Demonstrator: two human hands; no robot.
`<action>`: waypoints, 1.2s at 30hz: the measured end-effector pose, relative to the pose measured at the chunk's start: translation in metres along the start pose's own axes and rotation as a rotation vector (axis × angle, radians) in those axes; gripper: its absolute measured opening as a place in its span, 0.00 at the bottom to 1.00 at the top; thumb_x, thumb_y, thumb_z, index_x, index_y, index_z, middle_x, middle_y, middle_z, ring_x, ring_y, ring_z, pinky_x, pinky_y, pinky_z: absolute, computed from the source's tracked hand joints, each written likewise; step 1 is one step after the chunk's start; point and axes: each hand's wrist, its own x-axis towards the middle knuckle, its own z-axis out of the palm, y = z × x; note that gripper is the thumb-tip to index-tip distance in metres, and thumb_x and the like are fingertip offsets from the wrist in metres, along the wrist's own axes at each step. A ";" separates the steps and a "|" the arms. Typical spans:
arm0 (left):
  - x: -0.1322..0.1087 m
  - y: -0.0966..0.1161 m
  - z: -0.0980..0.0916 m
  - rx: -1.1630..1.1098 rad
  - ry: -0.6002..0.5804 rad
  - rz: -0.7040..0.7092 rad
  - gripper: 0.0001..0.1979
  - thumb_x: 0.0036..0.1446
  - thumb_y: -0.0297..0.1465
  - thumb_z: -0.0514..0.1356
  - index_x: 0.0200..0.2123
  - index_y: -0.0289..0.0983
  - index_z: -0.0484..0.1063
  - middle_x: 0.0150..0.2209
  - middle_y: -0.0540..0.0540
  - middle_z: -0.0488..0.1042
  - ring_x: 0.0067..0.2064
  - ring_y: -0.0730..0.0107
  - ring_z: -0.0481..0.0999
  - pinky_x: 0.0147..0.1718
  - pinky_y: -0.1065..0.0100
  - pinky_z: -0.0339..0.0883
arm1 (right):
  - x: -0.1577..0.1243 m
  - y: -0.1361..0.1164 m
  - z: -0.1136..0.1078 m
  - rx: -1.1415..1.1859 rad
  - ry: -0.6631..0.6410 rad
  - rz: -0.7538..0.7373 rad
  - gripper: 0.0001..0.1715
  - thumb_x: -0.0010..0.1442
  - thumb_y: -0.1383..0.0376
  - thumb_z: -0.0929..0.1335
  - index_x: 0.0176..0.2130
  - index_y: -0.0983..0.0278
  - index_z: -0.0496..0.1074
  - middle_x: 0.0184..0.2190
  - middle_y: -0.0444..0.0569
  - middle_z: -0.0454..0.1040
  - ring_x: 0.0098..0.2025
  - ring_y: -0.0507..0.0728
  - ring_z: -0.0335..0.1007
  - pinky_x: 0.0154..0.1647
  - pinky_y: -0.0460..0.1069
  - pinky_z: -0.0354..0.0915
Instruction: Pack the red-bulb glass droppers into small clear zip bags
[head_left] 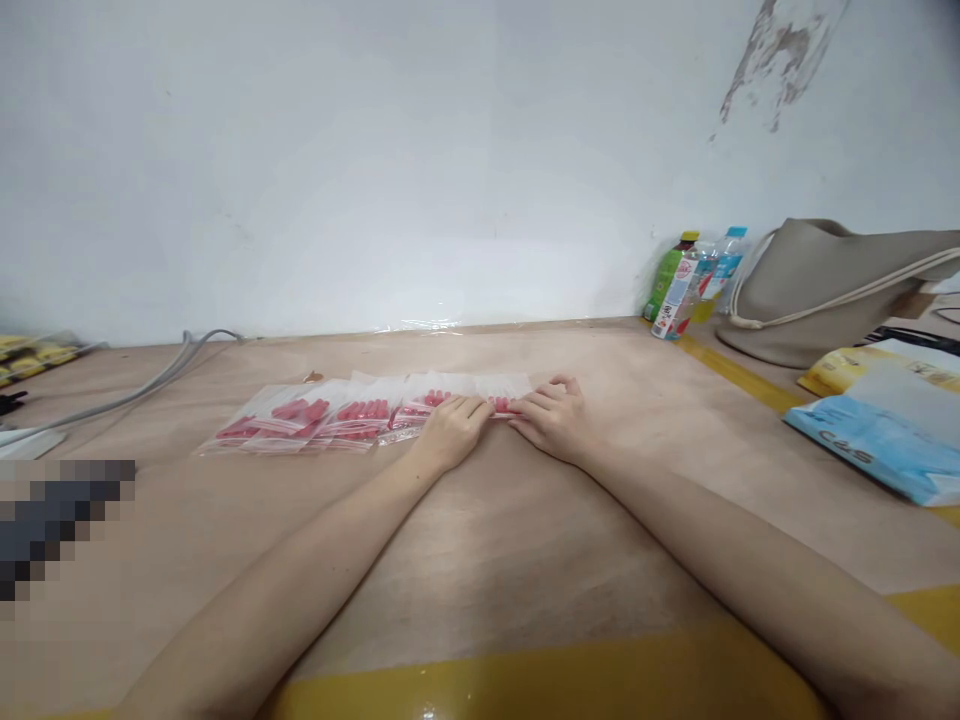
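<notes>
My left hand [454, 430] and my right hand [553, 416] meet at a small clear zip bag [504, 385] on the table. Red pieces show inside it, between my fingertips. The left fingers are bent together over its near left side, while the right ones grip its right side; both hands look closed on it. Under and beside my left hand lies another bag of red pieces [437, 396]. Further left, several similar overlapping bags [364, 410] form a row. What the red pieces are is too small to tell.
Bottles [679, 290] stand by the wall at the right, beside a grey bag [810, 285] with a cord. A blue tissue pack [885, 440] lies nearer. Grey cables [161, 378] cross the left side. Yellow tape [525, 680] runs along the wooden table's [450, 550] front edge.
</notes>
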 end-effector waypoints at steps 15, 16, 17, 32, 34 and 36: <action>0.018 0.014 0.009 -0.093 -0.026 -0.024 0.07 0.59 0.31 0.53 0.36 0.37 0.70 0.36 0.47 0.74 0.38 0.67 0.71 0.38 0.65 0.60 | -0.007 0.010 -0.008 0.011 -0.081 0.051 0.13 0.59 0.65 0.62 0.26 0.63 0.72 0.23 0.44 0.74 0.30 0.52 0.65 0.44 0.53 0.47; 0.022 0.016 0.013 -0.089 -0.031 -0.007 0.07 0.59 0.30 0.53 0.36 0.37 0.70 0.36 0.47 0.74 0.38 0.67 0.71 0.38 0.65 0.60 | -0.007 0.010 -0.008 0.008 -0.079 0.052 0.13 0.59 0.65 0.62 0.26 0.63 0.72 0.23 0.44 0.74 0.30 0.52 0.64 0.44 0.53 0.47; 0.025 0.017 0.015 -0.085 -0.035 0.010 0.07 0.59 0.29 0.53 0.35 0.36 0.70 0.35 0.47 0.74 0.37 0.67 0.71 0.38 0.65 0.60 | -0.007 0.009 -0.008 0.007 -0.075 0.055 0.13 0.59 0.65 0.62 0.26 0.63 0.71 0.23 0.45 0.74 0.30 0.52 0.64 0.44 0.53 0.47; 0.030 0.016 0.016 -0.017 -0.040 0.101 0.10 0.59 0.27 0.50 0.29 0.34 0.69 0.30 0.45 0.72 0.34 0.67 0.70 0.38 0.64 0.59 | -0.007 0.008 -0.010 -0.004 -0.021 0.036 0.11 0.58 0.66 0.62 0.28 0.63 0.71 0.24 0.43 0.73 0.31 0.52 0.63 0.47 0.53 0.45; 0.028 0.015 0.014 -0.006 -0.038 0.089 0.11 0.60 0.27 0.49 0.29 0.34 0.69 0.29 0.45 0.72 0.33 0.67 0.70 0.38 0.63 0.59 | -0.008 0.010 -0.012 -0.004 -0.033 0.052 0.11 0.58 0.66 0.62 0.28 0.63 0.71 0.24 0.44 0.73 0.31 0.52 0.63 0.47 0.54 0.44; 0.024 0.012 0.010 0.005 -0.040 0.079 0.12 0.60 0.26 0.48 0.29 0.34 0.69 0.28 0.45 0.72 0.33 0.67 0.70 0.38 0.63 0.59 | -0.010 0.013 -0.014 0.000 -0.054 0.074 0.12 0.58 0.66 0.61 0.28 0.63 0.71 0.25 0.45 0.74 0.32 0.52 0.63 0.48 0.54 0.44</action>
